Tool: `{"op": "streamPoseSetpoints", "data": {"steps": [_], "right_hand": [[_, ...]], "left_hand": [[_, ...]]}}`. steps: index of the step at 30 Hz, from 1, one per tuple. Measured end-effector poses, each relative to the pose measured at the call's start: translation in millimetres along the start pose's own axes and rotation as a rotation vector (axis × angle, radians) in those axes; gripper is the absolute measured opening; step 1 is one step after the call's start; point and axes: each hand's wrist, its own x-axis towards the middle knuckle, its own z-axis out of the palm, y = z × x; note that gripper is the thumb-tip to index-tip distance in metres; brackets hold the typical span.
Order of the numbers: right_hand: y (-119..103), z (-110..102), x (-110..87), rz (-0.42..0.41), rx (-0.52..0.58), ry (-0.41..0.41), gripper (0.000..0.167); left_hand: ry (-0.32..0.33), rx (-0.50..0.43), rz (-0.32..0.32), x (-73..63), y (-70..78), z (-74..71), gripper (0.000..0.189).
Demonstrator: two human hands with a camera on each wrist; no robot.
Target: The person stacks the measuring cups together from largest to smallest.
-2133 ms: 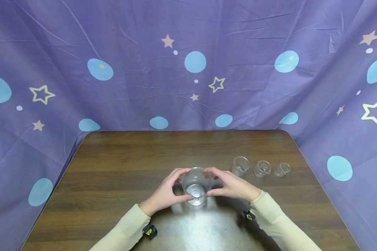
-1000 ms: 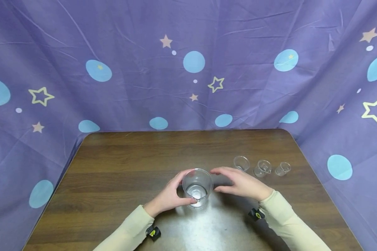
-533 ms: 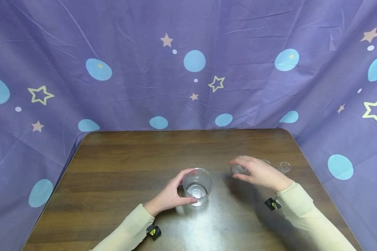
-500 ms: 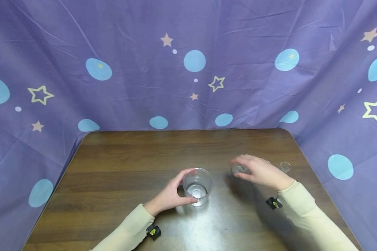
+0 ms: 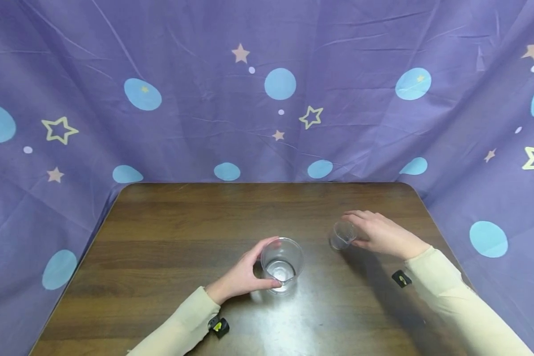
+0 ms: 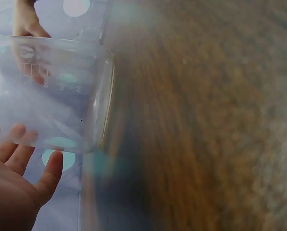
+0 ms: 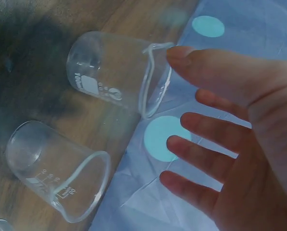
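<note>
My left hand (image 5: pixel 242 278) holds a large glass beaker (image 5: pixel 289 256) at the table's middle, thumb at the near side and fingers at the far side. That beaker (image 6: pixel 52 96) stands upright, with white markings in the left wrist view. My right hand (image 5: pixel 382 235) is beside a smaller 100 ml beaker (image 5: pixel 341 235). In the right wrist view its fingers are spread apart and its thumb (image 7: pixel 179 54) overlaps the rim of the 100 ml beaker (image 7: pixel 112 72); I cannot tell whether they touch. A still smaller beaker (image 7: pixel 57 168) stands beside it, hidden behind the right hand in the head view.
The smallest beaker (image 7: pixel 0 225) shows only its edge in the right wrist view's corner. Everything stands on a brown wooden table (image 5: pixel 182 212). A purple curtain (image 5: pixel 196 99) with stars and blue spots surrounds the table's back and sides.
My right hand has let go of the large beaker and moved right, over the 100 ml beaker and then to its right side. The left hand has kept its hold on the large beaker.
</note>
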Motion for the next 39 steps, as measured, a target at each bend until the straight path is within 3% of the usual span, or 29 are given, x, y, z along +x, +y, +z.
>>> {"op": "streamPoseSetpoints", "data": {"steps": [12,31,39], "right_hand": [[8.9,13.4,9.8,0.09,0.049,-0.128,0.066],[13.8,17.6,15.3,0.116,0.128,-0.16,0.057],[6.3,8.0,17.1,0.15,0.152,-0.196,0.056]], "left_hand": [[-0.012,-0.017,0.005,0.7,3.2,-1.5,0.093],[-0.013,-0.008,0.006,1.0,2.3,-1.5,0.093],[-0.01,-0.009,0.018,1.4,0.9,-1.4,0.093]]}}
